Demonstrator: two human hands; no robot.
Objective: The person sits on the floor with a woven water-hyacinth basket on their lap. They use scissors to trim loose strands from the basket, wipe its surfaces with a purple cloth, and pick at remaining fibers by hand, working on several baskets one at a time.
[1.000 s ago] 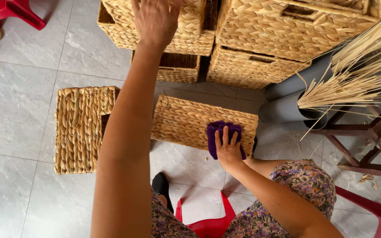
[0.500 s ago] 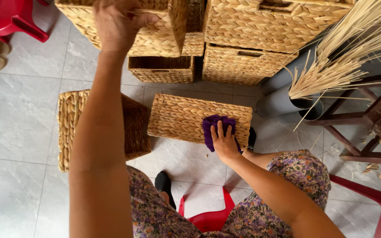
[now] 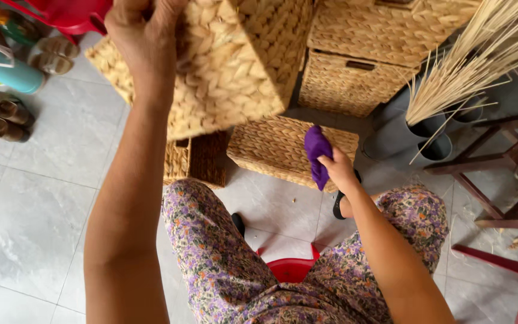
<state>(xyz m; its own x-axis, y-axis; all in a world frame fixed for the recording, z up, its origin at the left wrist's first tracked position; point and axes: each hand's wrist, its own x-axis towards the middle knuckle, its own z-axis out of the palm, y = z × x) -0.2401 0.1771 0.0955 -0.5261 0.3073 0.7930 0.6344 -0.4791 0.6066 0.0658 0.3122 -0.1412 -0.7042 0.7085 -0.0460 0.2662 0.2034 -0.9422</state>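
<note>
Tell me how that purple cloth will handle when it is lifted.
Probably floppy: the purple cloth hangs limp in folds from the right hand, which pinches it above a woven basket. Likely very light, since a few fingers carry it. Unlikely to slip, as it bunches in the grip.

Five woven baskets are showing: one lifted, one low on the floor, one dark-lined behind it, two stacked at the back. One purple cloth is hanging. Two hands, left and right, are showing. Two pairs of sandals are lying on the tiles.
</note>
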